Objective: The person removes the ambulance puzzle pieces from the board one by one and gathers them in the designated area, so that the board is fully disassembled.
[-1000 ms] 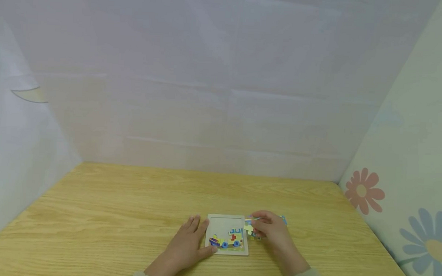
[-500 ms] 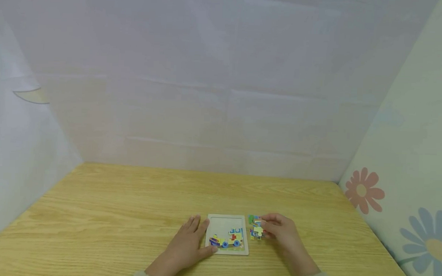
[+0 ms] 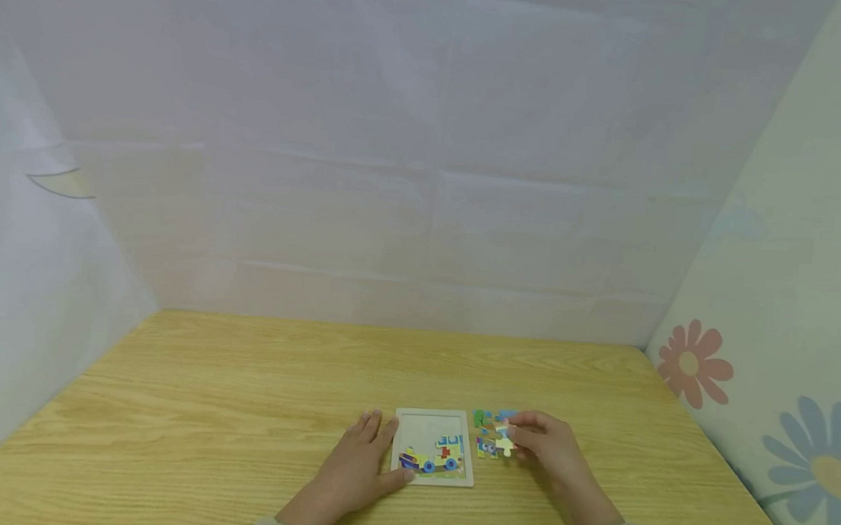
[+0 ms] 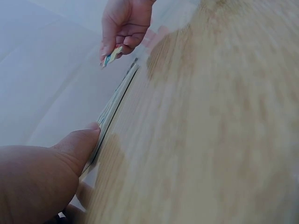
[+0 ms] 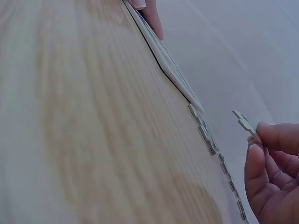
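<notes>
My left hand [image 3: 356, 465] lies along the left side of a small square puzzle tray [image 3: 469, 449], its fingers extended and its thumb resting on the near rim. Inside the tray, joined pieces [image 3: 429, 461] show part of a yellow vehicle with blue wheels and a red cross; the upper left of the tray is bare. To the tray's right, my right hand [image 3: 551, 446] pinches a puzzle piece [image 3: 506, 445] between thumb and fingers. In the right wrist view that puzzle piece [image 5: 244, 125] is tilted and raised off the table.
Several loose puzzle pieces [image 3: 481, 419] lie on the table right of the tray, partly hidden by the right hand. The wooden table [image 3: 249, 395] meets a pale cloth wall [image 3: 422, 216] at the back and a flower-printed wall [image 3: 772, 344] at the right.
My right hand has moved right, away from the tray, with the puzzle piece still pinched, uncovering more loose pieces. My left hand and the tray have stayed in place.
</notes>
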